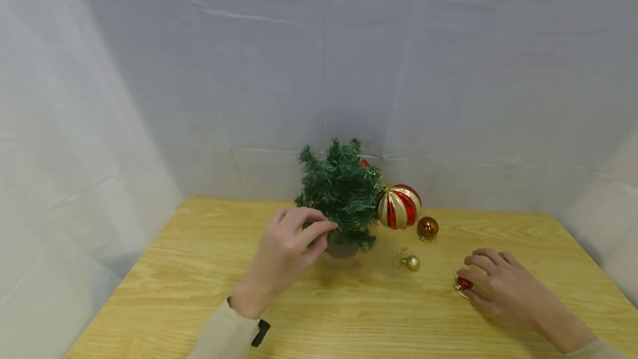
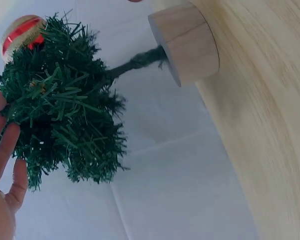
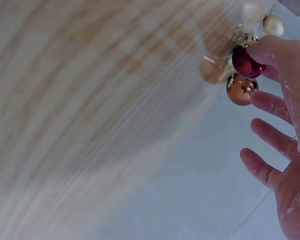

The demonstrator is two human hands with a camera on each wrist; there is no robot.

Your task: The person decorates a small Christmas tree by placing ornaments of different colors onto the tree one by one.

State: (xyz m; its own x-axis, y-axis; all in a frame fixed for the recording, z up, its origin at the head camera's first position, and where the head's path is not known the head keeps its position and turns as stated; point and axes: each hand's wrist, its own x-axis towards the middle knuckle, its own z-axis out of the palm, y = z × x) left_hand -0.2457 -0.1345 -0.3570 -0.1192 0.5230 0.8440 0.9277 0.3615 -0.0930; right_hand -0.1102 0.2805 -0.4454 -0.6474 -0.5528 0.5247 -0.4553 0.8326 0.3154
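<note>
A small green artificial tree (image 1: 341, 190) stands on a round wooden base (image 1: 341, 249) at the table's middle back. My left hand (image 1: 324, 231) reaches its lower left branches, and the relaxed fingers (image 2: 5, 145) touch the foliage (image 2: 60, 115). A large red-and-gold striped bauble (image 1: 399, 205) sits against the tree's right side. My right hand (image 1: 471, 281) rests on the table at the right. Its thumb and forefinger pinch a small red bauble (image 3: 245, 62) while the other fingers (image 3: 272, 137) are spread.
A copper bauble (image 1: 427, 228) and a small gold bauble (image 1: 411, 262) lie on the wooden table (image 1: 199, 270) between the tree and my right hand. Another small red bauble (image 1: 364, 163) shows near the treetop. White sheeting (image 1: 249, 71) walls in the table.
</note>
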